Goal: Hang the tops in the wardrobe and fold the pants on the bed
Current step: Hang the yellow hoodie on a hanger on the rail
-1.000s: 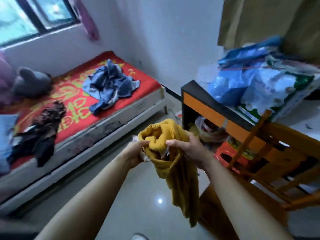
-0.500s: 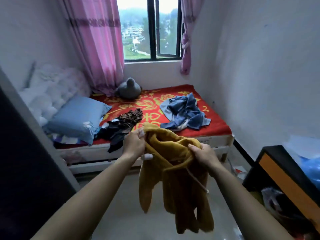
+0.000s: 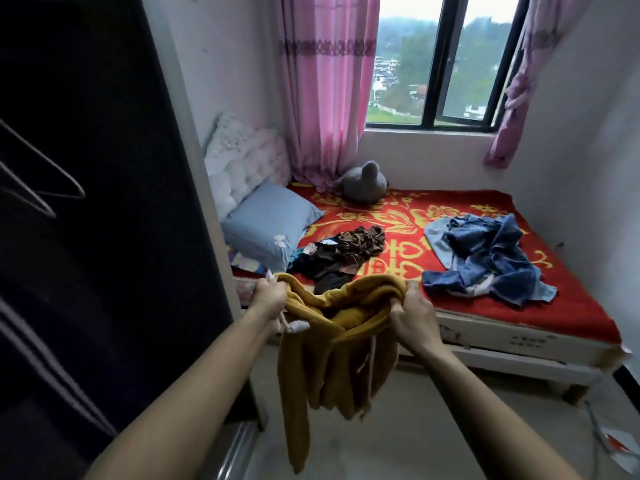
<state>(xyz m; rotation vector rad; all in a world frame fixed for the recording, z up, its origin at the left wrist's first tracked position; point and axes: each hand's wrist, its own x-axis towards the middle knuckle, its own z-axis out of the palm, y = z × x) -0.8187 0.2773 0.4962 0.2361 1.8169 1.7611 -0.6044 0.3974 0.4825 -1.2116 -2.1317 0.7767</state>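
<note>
I hold a mustard-yellow top (image 3: 332,348) spread between both hands in front of me, its sleeves hanging down toward the floor. My left hand (image 3: 269,299) grips its left edge together with a white hanger whose end (image 3: 297,327) pokes out below my fist. My right hand (image 3: 412,318) grips the top's right edge. The dark wardrobe (image 3: 86,237) stands at my left, with wire hangers (image 3: 41,188) inside. On the bed (image 3: 519,313) lie a crumpled blue denim garment (image 3: 485,258) and a dark brown pile of clothes (image 3: 343,258).
A blue pillow (image 3: 270,223), a white tufted headboard (image 3: 242,161) and a grey plush toy (image 3: 363,183) sit at the bed's head. Pink curtains (image 3: 325,84) frame the window. Bare floor lies between me and the bed frame.
My view has swung left from the desk to the bed and wardrobe. My hands have moved apart, spreading the bunched yellow top open between them.
</note>
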